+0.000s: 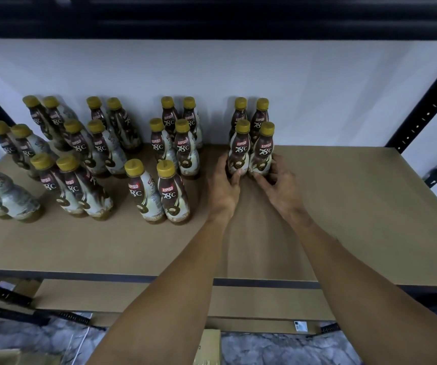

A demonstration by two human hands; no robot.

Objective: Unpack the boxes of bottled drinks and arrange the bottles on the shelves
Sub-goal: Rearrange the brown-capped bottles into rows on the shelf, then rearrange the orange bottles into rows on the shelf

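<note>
As both stood on the shelf (349,206), the left hand (224,188) gripped the left bottle (239,151), the right hand (280,183) the right bottle (264,154).

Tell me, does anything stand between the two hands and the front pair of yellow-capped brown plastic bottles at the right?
Nothing visible does. The left hand grips the left yellow-capped brown plastic bottle low down, the right hand grips the right bottle. Both stand on the tan shelf board, a back pair close behind.
</note>
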